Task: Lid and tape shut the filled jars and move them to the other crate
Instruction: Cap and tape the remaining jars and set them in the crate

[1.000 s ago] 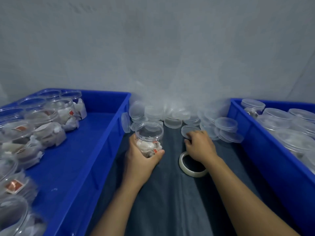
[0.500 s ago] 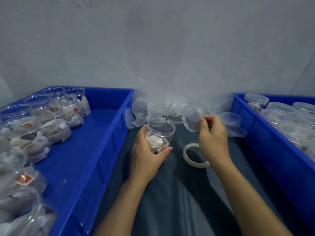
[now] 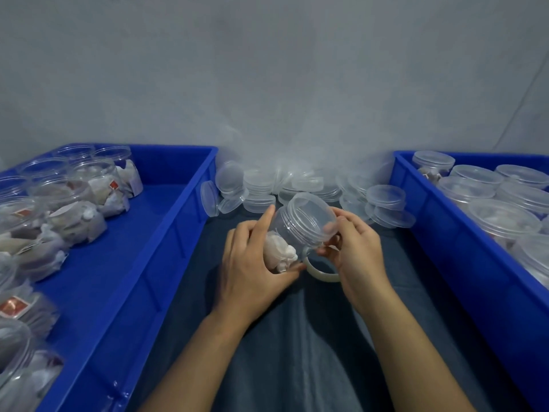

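The lid (image 3: 310,217) that the right hand (image 3: 355,251) was holding up beside the jar (image 3: 292,236) half a second ago now sits over the jar's mouth, and the jar itself has been lifted off the cloth (image 3: 297,337) and tipped so its top leans away from the person and to the right. The left hand (image 3: 252,263) wraps the jar's body, thumb under it and fingers curled round the far side, index finger sticking up loose; the right hand's fingers pinch the lid's rim from the right. Whether the lid is seated on the threads or only resting there I cannot tell (clear plastic on clear plastic hides the seam). My reading is that the lidding step is in hand and a twist comes next, with the left hand bracing the jar. The tape (image 3: 322,270) lies flat on the cloth just under the hands, partly hidden by them, so it is close by for sealing. Open filled jars wait in the left crate (image 3: 166,233); lidded ones stand in the right crate (image 3: 445,248), which looks like the destination. Spare lids (image 3: 386,197) are heaped against the wall between the crates. A crooked start on the threads is the likely slip here.
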`<state>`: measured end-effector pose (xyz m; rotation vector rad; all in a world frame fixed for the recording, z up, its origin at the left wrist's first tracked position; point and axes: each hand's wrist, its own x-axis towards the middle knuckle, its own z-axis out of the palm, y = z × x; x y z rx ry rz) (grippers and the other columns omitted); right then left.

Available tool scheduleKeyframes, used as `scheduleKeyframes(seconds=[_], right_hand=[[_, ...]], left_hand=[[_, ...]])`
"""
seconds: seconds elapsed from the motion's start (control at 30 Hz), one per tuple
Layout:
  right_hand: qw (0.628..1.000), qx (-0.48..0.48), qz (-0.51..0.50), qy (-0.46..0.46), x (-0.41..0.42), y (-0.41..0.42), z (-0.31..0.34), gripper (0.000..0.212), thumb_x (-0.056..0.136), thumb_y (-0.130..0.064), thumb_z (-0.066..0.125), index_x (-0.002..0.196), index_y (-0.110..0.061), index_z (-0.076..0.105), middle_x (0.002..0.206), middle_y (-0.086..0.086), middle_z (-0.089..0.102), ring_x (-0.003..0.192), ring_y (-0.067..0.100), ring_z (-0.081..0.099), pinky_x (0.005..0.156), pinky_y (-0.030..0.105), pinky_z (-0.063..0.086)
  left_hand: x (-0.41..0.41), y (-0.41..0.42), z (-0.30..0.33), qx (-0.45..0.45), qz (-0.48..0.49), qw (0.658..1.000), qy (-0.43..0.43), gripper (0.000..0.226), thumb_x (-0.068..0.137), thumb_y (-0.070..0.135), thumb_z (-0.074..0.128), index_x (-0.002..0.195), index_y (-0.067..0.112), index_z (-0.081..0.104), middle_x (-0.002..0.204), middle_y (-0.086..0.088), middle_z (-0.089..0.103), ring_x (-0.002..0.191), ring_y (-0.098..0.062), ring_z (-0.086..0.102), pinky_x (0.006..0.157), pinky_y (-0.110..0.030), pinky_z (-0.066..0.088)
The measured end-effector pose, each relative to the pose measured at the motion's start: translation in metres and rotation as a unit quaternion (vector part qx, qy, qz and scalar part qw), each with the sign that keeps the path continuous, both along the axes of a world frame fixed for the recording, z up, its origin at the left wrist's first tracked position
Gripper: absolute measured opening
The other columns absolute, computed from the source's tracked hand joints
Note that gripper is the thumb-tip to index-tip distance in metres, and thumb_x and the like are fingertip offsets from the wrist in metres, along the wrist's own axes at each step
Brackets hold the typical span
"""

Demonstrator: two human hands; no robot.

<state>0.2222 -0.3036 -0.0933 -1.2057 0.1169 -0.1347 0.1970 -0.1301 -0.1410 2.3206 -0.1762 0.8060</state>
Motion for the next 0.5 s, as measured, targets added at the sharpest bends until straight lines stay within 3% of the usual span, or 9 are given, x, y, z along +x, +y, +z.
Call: scheduleKeyframes(seconds=[0.2,0.3,0.37,0.43,0.5], right_hand=[[0.998,-0.063,-0.015,-0.018,0.002,-0.002,-0.008,0.034,0.093,0.004,0.054,0.110,-0.017,0.076,0.086,0.006,0.075,0.073,0.022,0.061,0.061,0.030,0.058],[0.993,-0.104,-0.013,-0.058,0.003,0.001,-0.011,0.046,0.095,0.004,0.055,0.120,-0.029,0.073,0.091,0.005,0.072,0.068,0.018,0.061,0.064,0.035,0.057],[0.987,-0.139,-0.006,-0.085,0.003,0.002,-0.013,0.048,0.095,0.003,0.056,0.118,-0.035,0.075,0.100,0.004,0.073,0.068,0.025,0.061,0.066,0.042,0.057],[0.979,-0.175,-0.009,-0.101,0.003,0.003,-0.015,0.040,0.097,-0.007,0.061,0.114,-0.039,0.077,0.114,0.001,0.073,0.080,0.027,0.070,0.079,0.048,0.062],[0.977,-0.188,-0.009,-0.099,0.000,0.004,-0.016,0.041,0.096,-0.009,0.058,0.112,-0.040,0.079,0.120,-0.008,0.073,0.104,0.019,0.072,0.093,0.053,0.060]], left_hand=[[-0.001,-0.001,0.000,0.020,0.015,1.000,-0.018,0.113,0.065,0.058,0.091,0.162,0.037,0.039,0.121,0.011,0.051,0.112,-0.013,0.048,0.092,-0.029,0.046],[-0.002,-0.002,0.000,0.025,0.013,0.999,-0.031,0.110,0.066,0.060,0.088,0.162,0.035,0.040,0.121,0.009,0.052,0.110,-0.014,0.048,0.091,-0.030,0.047],[-0.002,-0.002,0.000,0.027,0.010,0.999,-0.032,0.108,0.068,0.063,0.086,0.162,0.036,0.040,0.121,0.009,0.052,0.109,-0.014,0.048,0.090,-0.030,0.048],[-0.002,-0.003,0.000,0.028,0.008,0.999,-0.031,0.107,0.068,0.063,0.086,0.162,0.036,0.041,0.121,0.010,0.052,0.109,-0.014,0.048,0.090,-0.029,0.047],[-0.001,-0.003,0.000,0.032,0.008,0.999,-0.028,0.108,0.067,0.062,0.088,0.162,0.036,0.041,0.121,0.010,0.052,0.110,-0.015,0.048,0.092,-0.029,0.048]])
